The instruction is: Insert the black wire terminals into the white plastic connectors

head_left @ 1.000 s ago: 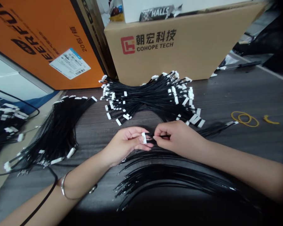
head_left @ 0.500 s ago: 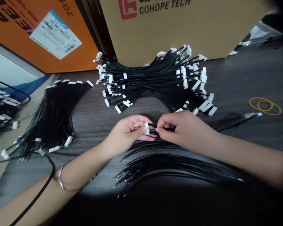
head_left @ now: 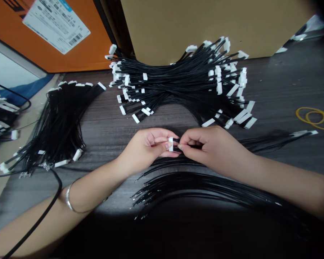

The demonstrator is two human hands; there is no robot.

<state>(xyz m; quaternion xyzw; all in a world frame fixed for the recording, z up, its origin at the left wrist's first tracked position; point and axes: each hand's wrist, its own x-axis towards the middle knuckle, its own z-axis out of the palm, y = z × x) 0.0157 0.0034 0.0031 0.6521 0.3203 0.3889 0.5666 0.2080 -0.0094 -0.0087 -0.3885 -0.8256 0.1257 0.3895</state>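
A small white connector housing (head_left: pixel 171 144) is pinched between the thumb and fingers of my left hand (head_left: pixel 149 146). Black wires run out of its right side. Just to the right, my right hand (head_left: pixel 207 144) pinches a black wire between thumb and forefinger, close to the connector. More black wires (head_left: pixel 270 141) trail rightward from under that hand, ending in a white connector (head_left: pixel 311 132). Below both hands lie loose black wires (head_left: pixel 183 180) with bare metal terminals at their left ends. How far the pinched wire sits in the housing is hidden by the fingers.
Behind my hands lies a large pile of black wire harnesses (head_left: pixel 167 82) with white connectors. Another bundle (head_left: pixel 62 118) sits at left. An orange box (head_left: pixel 67 63) and a brown carton (head_left: pixel 191 32) stand at the back. Yellow rubber bands (head_left: pixel 314 118) lie at right.
The head view has tilted slightly down, so the background sits higher in the picture. Both hands stay together; the connector has turned a little in my left fingers.
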